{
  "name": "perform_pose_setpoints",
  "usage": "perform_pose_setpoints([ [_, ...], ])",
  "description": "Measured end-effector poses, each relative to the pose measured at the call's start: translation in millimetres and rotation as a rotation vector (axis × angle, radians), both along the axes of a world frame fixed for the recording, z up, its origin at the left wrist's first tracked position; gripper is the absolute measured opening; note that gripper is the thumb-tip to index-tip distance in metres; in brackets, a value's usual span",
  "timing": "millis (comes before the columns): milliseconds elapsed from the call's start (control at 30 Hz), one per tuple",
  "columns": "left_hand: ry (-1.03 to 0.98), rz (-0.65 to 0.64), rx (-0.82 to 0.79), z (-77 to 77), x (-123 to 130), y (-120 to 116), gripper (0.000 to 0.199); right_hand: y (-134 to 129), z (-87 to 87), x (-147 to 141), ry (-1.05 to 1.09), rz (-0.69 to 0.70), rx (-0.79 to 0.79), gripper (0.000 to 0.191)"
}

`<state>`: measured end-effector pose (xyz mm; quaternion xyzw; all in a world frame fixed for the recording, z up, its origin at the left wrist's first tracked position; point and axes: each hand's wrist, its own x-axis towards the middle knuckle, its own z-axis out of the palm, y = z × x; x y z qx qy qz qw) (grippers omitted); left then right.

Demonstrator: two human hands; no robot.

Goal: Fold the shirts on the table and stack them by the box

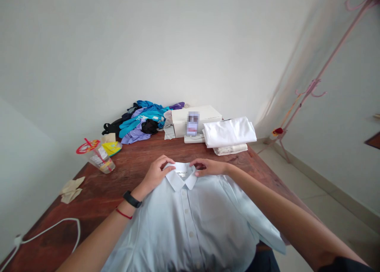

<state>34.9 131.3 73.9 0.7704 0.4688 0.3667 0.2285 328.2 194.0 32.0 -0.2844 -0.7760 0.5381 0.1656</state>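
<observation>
A pale blue-white buttoned shirt (190, 224) lies front side up on the wooden table (124, 161), its collar pointing away from me. My left hand (156, 173) pinches the left side of the collar between thumb and fingers. On the collar's right side, my right hand (209, 167) has its thumb and fingers closed on the cloth. A label shows inside the neck between the hands. The shirt's right sleeve spreads past the table's right edge, and its lower part runs out of view at the bottom.
Crumpled clothes (145, 119), a white box (197, 116) and folded white cloth (230, 133) line the back. A plastic cup (101, 159), tissues (71, 189) and a white cable (59, 222) lie left. A pink stand (332, 60) rises at right.
</observation>
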Motion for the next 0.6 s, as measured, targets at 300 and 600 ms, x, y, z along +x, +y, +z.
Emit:
perform_pose_setpoints([
  [300,-0.057,0.027,-0.061,5.8,0.5,-1.1,0.024,-6.0,5.9,9.9,0.196,-0.001,-0.335,0.057],
  [600,-0.120,0.060,-0.145,-2.6,-9.7,8.1,0.037,4.3,8.8,-0.2,0.172,-0.199,-0.367,0.049],
])
